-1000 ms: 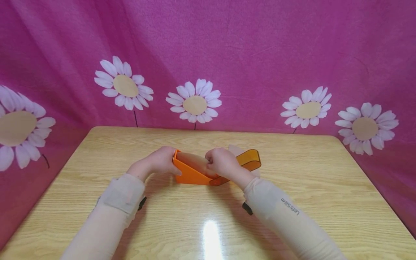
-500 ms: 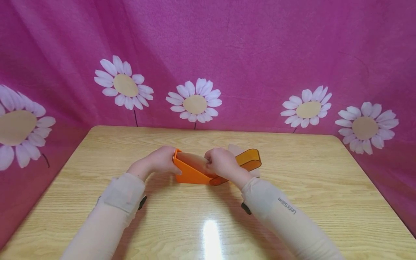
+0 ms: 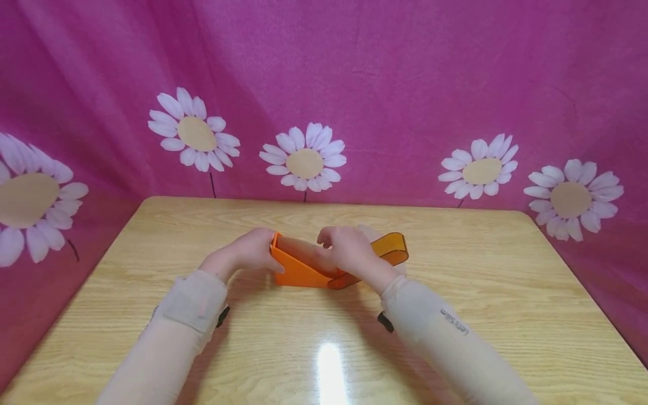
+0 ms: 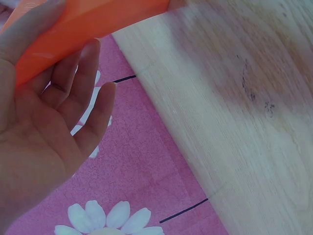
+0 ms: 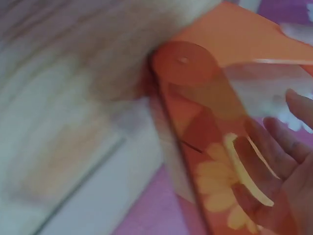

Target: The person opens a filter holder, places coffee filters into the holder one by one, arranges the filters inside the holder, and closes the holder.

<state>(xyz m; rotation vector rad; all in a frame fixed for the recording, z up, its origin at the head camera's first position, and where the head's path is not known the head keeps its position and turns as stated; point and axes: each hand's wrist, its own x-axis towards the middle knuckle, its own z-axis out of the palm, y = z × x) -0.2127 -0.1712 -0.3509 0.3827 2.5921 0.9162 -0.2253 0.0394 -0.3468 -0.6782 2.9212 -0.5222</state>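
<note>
In the head view, my left hand grips the left end of an orange plastic box with a sloping open top. A see-through amber lid is swung back to the right on its hinge. Brownish, thin-looking material shows inside the box; its kind is unclear. Over the box's right end is my right hand, fingers bent, with a gap at the thumb. The right wrist view shows its fingers loosely spread, partly behind the lid, with nothing visibly held. Behind that hand, a pale sheet peeks out.
Everything stands on a light wooden table. A magenta cloth with white daisies hangs behind and at both sides. Light glares off the table near the front.
The right hand's fingers have loosened and lifted slightly, and a gap has appeared by the thumb. The left hand, box and lid have hardly moved.
</note>
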